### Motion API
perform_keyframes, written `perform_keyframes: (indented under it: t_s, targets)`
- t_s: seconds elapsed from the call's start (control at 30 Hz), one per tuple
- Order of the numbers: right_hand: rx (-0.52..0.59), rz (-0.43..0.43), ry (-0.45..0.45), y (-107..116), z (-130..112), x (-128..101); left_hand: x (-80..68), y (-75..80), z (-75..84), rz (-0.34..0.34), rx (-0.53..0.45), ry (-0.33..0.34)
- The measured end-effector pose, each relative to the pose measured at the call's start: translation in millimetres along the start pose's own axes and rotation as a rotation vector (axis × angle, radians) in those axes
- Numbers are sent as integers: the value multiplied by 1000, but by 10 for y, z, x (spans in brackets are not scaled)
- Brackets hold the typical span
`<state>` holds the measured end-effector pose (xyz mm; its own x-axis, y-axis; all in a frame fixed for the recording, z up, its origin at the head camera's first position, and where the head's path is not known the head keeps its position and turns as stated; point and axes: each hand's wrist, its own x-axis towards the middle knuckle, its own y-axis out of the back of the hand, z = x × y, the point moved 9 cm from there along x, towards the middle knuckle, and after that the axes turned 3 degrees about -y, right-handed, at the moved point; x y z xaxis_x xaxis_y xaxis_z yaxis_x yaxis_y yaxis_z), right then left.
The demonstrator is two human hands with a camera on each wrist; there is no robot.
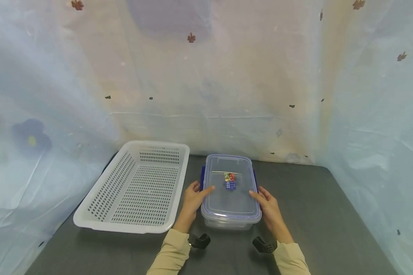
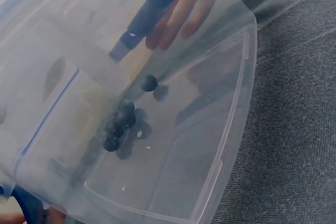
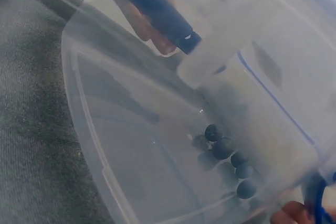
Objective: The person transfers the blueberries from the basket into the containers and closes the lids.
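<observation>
A clear plastic food container (image 1: 227, 225) stands upright in front of me with its long sides between my hands. Its clear lid (image 1: 232, 204) has a bluish rim and a small printed label (image 1: 230, 181). Blue side clips (image 1: 202, 177) hang along both long edges. My left hand (image 1: 192, 200) grips the left edge, thumb on the lid and fingers by the clip. The right hand (image 1: 270, 208) holds the right edge in the same way. Several small dark round balls (image 2: 125, 116) lie inside on the container's bottom, showing through its wall in both wrist views.
To the left, a large white perforated plastic basket (image 1: 180, 183) sits close beside my left hand. A dark grey cloth-like surface (image 1: 306, 214) lies under everything. Pale patterned sheeting (image 1: 227, 84) hangs behind and at both sides.
</observation>
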<state>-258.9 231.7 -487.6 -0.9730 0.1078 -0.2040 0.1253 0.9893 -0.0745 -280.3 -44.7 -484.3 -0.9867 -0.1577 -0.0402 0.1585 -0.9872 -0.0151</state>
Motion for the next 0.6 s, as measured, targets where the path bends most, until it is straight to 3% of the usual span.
perform_keyframes:
  t_s: [0.17, 0.4, 0.6]
  targets:
    - [-46, 74, 48, 74, -85, -12, -34, 37, 44, 27, -30, -22]
    - [-122, 83, 92, 64, -206, -62, -56, 84, 113, 66, -52, -60]
    - [-89, 92, 116, 86, -247, -67, -79, 10, 181, 32, -137, -102]
